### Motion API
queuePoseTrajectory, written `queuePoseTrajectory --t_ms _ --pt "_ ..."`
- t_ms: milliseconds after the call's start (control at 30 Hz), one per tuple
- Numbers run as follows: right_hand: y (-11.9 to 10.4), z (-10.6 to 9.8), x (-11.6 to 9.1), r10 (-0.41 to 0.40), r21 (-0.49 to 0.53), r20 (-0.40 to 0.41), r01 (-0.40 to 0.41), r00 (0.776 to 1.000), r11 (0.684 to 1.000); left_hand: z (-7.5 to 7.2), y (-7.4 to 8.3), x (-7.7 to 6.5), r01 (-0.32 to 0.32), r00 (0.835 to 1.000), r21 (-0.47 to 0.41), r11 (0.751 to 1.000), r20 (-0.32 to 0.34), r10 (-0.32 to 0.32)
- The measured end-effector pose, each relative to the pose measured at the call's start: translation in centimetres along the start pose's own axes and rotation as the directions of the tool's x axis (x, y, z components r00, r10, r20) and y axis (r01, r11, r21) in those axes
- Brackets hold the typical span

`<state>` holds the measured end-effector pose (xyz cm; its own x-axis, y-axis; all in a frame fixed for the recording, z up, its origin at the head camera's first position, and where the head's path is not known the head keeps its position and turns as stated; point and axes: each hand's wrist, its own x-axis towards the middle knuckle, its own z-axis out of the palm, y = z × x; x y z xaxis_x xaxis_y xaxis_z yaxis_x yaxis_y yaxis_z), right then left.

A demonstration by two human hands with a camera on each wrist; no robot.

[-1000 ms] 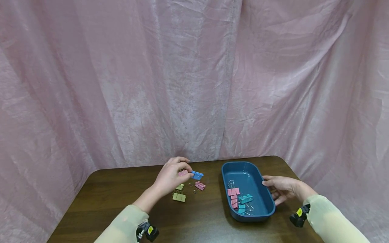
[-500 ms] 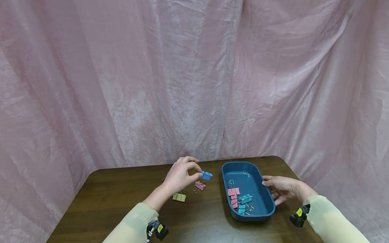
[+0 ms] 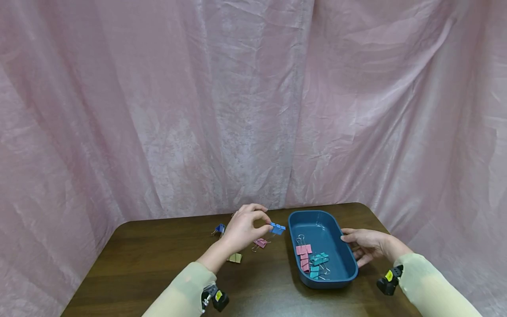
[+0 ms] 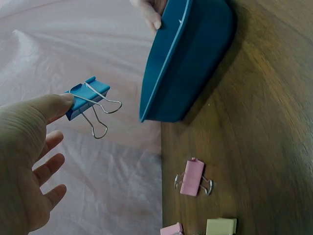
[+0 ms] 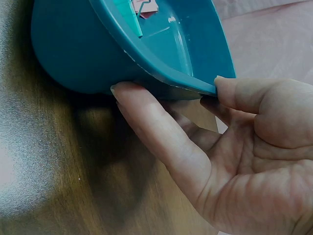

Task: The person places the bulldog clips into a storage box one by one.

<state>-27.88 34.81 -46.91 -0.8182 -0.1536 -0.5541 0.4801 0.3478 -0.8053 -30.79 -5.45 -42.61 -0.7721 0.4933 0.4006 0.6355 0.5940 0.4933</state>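
Observation:
My left hand [image 3: 245, 226] pinches a blue binder clip [image 3: 278, 228] by one end between thumb and finger, in the air just left of a dark blue plastic box [image 3: 330, 240]. In the left wrist view the wire handles of the held clip [image 4: 88, 96] hang free, and the other fingers are spread apart. On the box's right side my right hand [image 3: 368, 245] grips the rim, thumb on top and fingers against the outer wall. Pink binder clips [image 3: 304, 249] and teal binder clips [image 3: 319, 259] lie inside, towards the near left.
Loose on the brown wooden table [image 3: 138, 264] are a pink binder clip [image 3: 260, 243], a yellow-green one [image 3: 235, 258] and a dark blue one [image 3: 220, 228]. The left hand and forearm hide part of this group. A pink curtain [image 3: 245, 110] hangs behind the table's far edge.
My left hand has carried the blue clip rightwards, closer to the box. The dark blue clip has come into view behind the forearm. The right hand and box have stayed in place.

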Motion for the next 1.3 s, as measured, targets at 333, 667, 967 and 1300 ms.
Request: queuePoseTrajectory --t_ms 333,667,967,1300 --pt "0.0 0.2 0.3 0.001 -0.003 -0.015 -0.001 1.0 1.0 1.0 0.7 1.1 -0.03 1.0 -0.005 1.0 0.001 0.03" --pt "0.0 0.2 0.4 0.002 -0.002 -0.02 -0.002 1.0 1.0 2.1 2.1 2.2 -0.013 1.0 -0.012 1.0 0.015 0.013" --pt "0.0 0.3 0.4 -0.005 0.004 -0.017 0.005 1.0 1.0 3.5 3.2 3.0 -0.033 0.999 0.03 0.999 0.001 0.033" --pt "-0.1 0.4 0.3 -0.01 0.002 -0.023 0.01 1.0 1.0 4.9 4.2 3.9 -0.03 0.999 0.057 0.998 0.018 0.029"
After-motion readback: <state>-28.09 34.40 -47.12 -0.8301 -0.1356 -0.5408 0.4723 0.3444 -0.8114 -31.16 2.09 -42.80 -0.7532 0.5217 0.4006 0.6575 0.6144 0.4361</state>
